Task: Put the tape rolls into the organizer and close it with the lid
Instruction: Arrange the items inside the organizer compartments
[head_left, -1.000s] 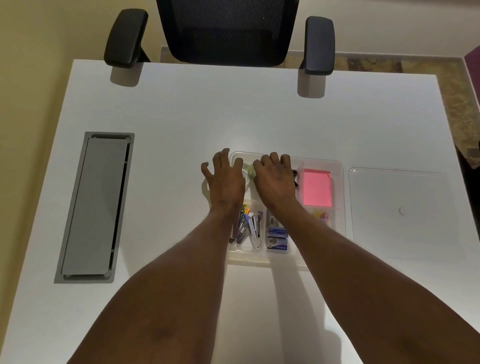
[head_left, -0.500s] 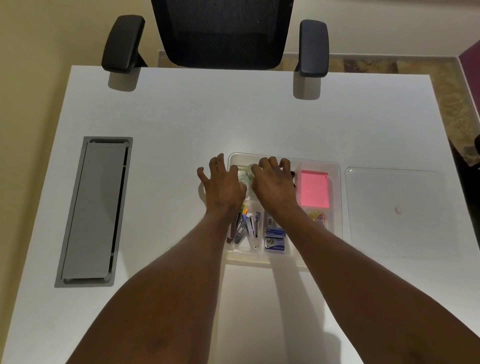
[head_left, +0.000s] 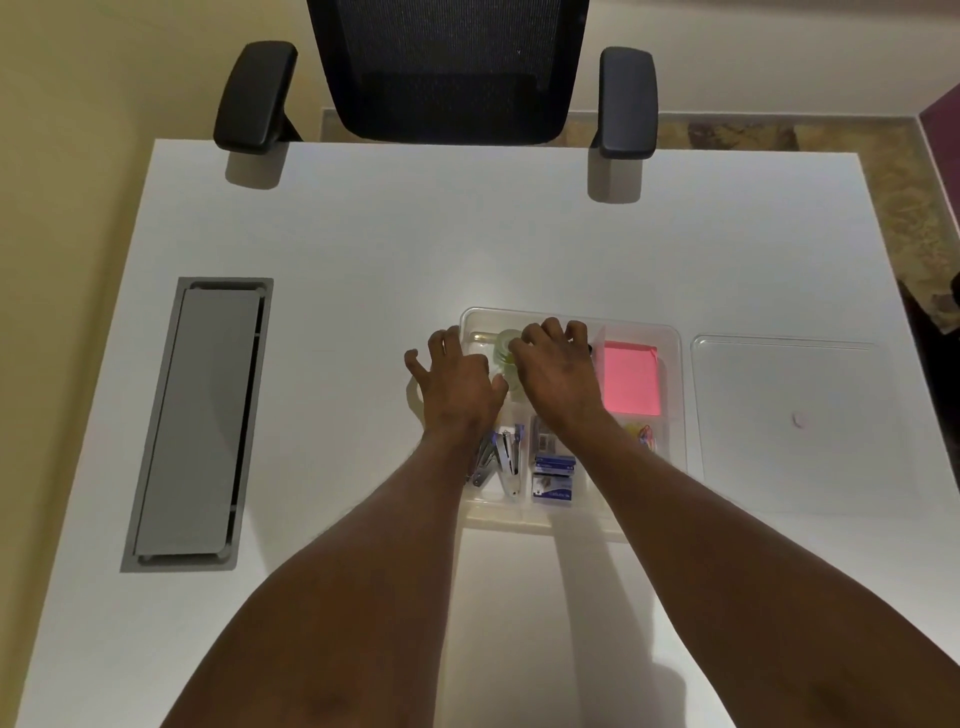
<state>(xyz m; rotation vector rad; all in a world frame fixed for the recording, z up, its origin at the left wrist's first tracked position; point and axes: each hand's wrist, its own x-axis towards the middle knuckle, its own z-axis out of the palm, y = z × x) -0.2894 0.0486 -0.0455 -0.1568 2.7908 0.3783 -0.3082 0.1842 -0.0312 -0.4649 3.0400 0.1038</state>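
Left hand (head_left: 457, 387): lies palm down across the left edge of the organizer (head_left: 672, 395), fingers spread and gripping nothing that I can see.
Right hand (head_left: 558, 371): palm down over the back-left compartment, fingers curled at the tape rolls (head_left: 506, 358); I cannot tell from here whether they pinch a roll or only touch it.
Tape rolls: clear, pale-green rolls in the organizer's back-left compartment, showing in the gap between the two hands.
Organizer: a clear divided tray on the white desk (head_left: 363, 249), uncovered.
Other compartments: a pink pad of sticky notes (head_left: 631, 379) at back right, coloured paper clips (head_left: 644, 434) just in front of it, staplers (head_left: 501, 457) at front left, blue staple boxes (head_left: 553, 475) beside them.
Lid (head_left: 800, 415): clear, lying flat on the desk just beside the organizer's right side.
Desk: a grey cable hatch (head_left: 200, 421) set in well to the left.
Far edge: a black office chair (head_left: 447, 67) pushed up to it.
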